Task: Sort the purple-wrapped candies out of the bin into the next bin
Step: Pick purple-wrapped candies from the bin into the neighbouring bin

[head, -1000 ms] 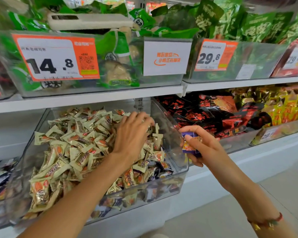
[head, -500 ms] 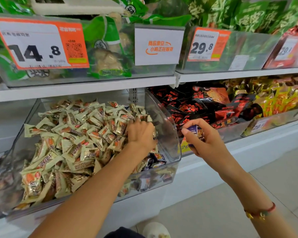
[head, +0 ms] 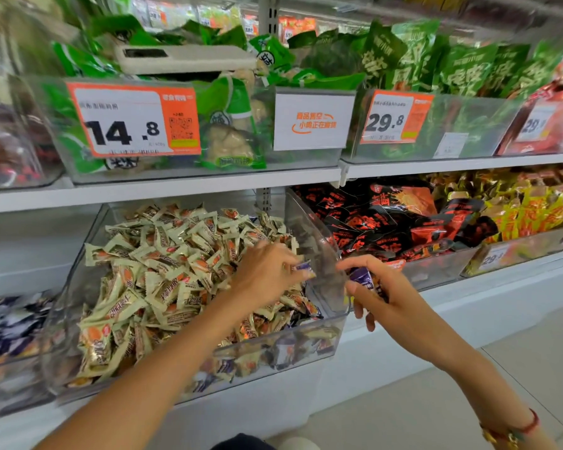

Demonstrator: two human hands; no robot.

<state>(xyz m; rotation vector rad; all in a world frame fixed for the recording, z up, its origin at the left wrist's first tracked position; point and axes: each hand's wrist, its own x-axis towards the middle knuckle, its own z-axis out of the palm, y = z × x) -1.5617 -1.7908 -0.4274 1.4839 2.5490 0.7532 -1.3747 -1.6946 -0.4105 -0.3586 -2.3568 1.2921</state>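
Note:
A clear plastic bin on the lower shelf is heaped with cream-wrapped candies; a few purple-wrapped ones show at its front right corner. My left hand is over the bin's right side and pinches a purple-wrapped candy at its fingertips. Just outside the bin's right wall, my right hand grips several purple-wrapped candies. At the far left sits another bin holding dark purple wrappers.
To the right stands a bin of black-and-red snack packs, then yellow packs. The upper shelf holds bins of green packets with price tags 14.8 and 29.8. A white device lies on top. Tiled floor lies below right.
My left hand has lifted out of the candy heap with a purple candy pinched and moved right toward my right hand. The right hand has stayed beside the bin wall.

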